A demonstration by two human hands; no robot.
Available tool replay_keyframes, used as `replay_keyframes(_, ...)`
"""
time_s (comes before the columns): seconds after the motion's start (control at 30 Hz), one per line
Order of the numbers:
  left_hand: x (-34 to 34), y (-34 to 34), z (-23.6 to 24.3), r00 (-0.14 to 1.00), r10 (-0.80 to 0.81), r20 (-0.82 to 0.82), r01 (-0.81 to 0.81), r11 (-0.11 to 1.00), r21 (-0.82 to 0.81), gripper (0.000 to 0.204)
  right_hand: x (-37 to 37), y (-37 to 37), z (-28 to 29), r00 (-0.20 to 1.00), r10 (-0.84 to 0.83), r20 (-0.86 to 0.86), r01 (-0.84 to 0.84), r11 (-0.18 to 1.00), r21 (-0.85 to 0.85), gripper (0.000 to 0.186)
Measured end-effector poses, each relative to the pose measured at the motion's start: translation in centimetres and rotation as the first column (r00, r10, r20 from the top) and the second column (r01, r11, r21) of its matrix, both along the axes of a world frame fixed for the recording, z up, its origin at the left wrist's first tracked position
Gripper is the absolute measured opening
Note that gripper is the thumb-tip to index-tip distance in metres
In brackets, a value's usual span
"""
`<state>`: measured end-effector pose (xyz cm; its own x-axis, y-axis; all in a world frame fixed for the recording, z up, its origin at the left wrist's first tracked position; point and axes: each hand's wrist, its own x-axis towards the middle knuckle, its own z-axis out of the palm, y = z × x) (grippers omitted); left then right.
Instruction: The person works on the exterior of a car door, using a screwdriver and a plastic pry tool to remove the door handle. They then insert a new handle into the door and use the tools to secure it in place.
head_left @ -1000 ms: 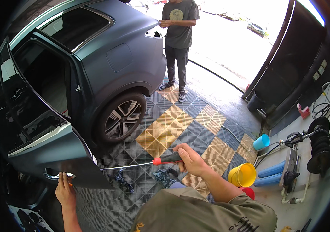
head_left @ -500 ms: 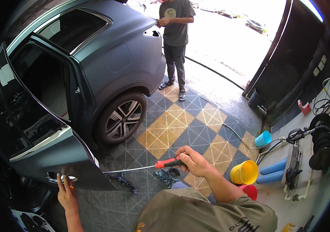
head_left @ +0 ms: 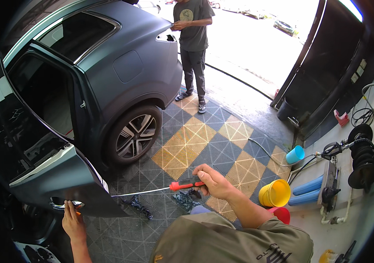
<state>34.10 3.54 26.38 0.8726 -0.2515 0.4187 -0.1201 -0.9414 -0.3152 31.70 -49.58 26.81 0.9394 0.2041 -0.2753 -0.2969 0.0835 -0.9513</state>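
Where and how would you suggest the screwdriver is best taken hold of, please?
Probably by its handle, coming from the right: that thick red-and-black part points right, while the thin shaft runs left to the edge of the door. The right hand grips the handle's right end, leaving its red front exposed.

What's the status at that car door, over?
Left hand: at the door handle. Right hand: gripping a screwdriver, shaft toward the edge of the car door. Crumpled dark scraps on the floor below, seemingly not in the way.
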Motion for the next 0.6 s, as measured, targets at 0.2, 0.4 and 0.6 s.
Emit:
replay_keyframes(0.2,0.2,-0.5,0.5,0.999,-0.021,0.037,0.021,1.000,0.010,0.043,0.3,-0.6,-2.1,0.960,0.014,0.280,-0.059,0.987,0.150,0.024)
replay_keyframes(0.4,-0.3,-1.4,1.3,0.989,-0.089,0.120,0.095,0.995,-0.041,0.045,0.1,1.4,-2.1,0.986,-0.156,0.051,0.140,0.962,0.236,0.028)
replay_keyframes(0.6,0.1,-1.3,1.8,0.976,-0.133,0.174,0.134,0.991,0.004,0.050,0.4,0.9,-2.9,0.964,-0.130,0.233,0.045,0.939,0.340,0.029)
